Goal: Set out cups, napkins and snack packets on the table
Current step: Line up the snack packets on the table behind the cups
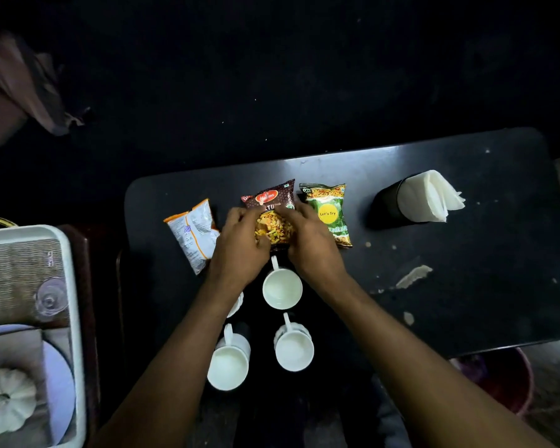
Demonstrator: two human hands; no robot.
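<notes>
On the dark table (466,286) three snack packets lie in a row. My left hand (240,244) and my right hand (311,240) both grip the middle brown packet (272,202), one on each side. A white and orange packet (193,234) lies to its left, a green packet (328,211) touches it on the right. Three white cups stand near me: one (282,291) just below my hands, two more (228,367) (294,350) closer. A fourth cup is mostly hidden under my left forearm. White napkins (430,197) stick out of a black holder (387,202) at the right.
A white tray (73,286) stands off the table's left edge with a glass (50,299), a plate and a white pumpkin-shaped thing (7,402). Pale scraps (414,274) lie on the table's right half. Brown cloth (23,88) hangs at far left.
</notes>
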